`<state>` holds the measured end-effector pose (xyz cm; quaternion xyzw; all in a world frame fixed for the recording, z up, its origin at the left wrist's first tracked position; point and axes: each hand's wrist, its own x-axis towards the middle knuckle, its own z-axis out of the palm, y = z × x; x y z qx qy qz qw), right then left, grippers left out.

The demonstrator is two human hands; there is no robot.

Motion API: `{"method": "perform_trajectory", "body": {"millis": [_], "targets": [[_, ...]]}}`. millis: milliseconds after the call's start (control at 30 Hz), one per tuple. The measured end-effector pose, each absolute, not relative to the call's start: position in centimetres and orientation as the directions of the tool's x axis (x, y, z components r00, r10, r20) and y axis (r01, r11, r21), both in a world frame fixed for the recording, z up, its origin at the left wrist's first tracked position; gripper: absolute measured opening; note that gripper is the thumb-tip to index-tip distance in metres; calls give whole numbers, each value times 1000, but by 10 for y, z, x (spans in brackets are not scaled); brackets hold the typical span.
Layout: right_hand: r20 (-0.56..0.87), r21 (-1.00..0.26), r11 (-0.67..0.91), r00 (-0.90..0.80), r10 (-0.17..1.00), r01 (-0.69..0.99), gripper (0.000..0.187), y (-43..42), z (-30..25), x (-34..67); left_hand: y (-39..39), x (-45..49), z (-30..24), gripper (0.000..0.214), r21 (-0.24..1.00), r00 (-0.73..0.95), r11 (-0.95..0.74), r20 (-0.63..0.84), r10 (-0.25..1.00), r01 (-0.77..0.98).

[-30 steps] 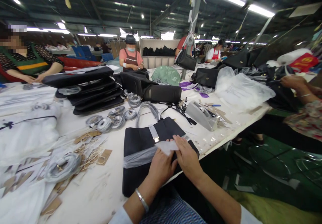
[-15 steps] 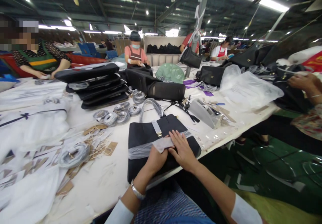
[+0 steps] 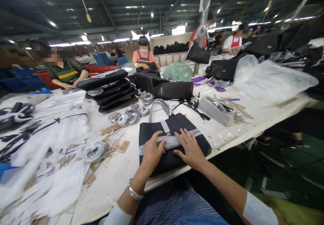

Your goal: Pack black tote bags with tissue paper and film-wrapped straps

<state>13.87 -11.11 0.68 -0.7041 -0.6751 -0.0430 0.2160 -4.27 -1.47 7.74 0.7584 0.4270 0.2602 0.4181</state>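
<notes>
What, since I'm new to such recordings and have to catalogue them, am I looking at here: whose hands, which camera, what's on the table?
There is no machine: these are a person's bare hands, seen by a camera worn on that person's head, looking forward and down. The left hand and right hand rest on a black handbag with a translucent wrap band across its front. Their fingers are spread; neither seems to have a grip on anything. Around the bag, the white table bears coiled, wrapped straps, a grey tape dispenser, a stack of flat black pieces and a clear plastic bag. Co-workers sit or stand beyond, one in a green apron.
</notes>
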Motion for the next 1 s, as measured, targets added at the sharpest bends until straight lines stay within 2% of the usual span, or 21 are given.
{"method": "perform_trajectory", "body": {"millis": [100, 233, 367, 467, 533, 600, 700, 833, 1000], "targets": [[383, -255, 4, 97, 919, 967, 77, -111, 4, 140, -4, -53, 77, 34, 784, 488, -366, 93, 868, 501], [428, -277, 50, 77, 900, 959, 77, -113, 5, 143, 5, -65, 56, 10, 816, 508, -284, -14, 861, 504], [509, -273, 112, 44, 860, 956, 63, -125, 15, 139, 17, -68, 36, 14, 855, 538, -234, -60, 841, 462], [569, -218, 246, -82, 818, 944, 45, -135, 20, 126, 26, -68, 29, 20, 881, 574, -206, -88, 814, 427], [568, -204, 343, -175, 804, 917, 40, -138, 20, 115, 30, -69, 26, 24, 892, 590, -194, -95, 802, 408], [536, -203, 376, -218, 815, 904, 40, -136, 19, 107, 32, -70, 25, 26, 900, 597, -188, -95, 797, 394], [478, -181, 316, -198, 856, 931, 47, -128, 17, 102, 30, -71, 26, 27, 909, 605, -181, -92, 791, 376], [428, -133, 106, -40, 903, 985, 63, -121, 16, 113, 26, -71, 31, 27, 922, 609, -165, -91, 788, 351], [423, -16, -64, 65, 904, 998, 62, -124, 11, 140, 23, -72, 33, 27, 936, 590, -138, -87, 802, 325]]}}
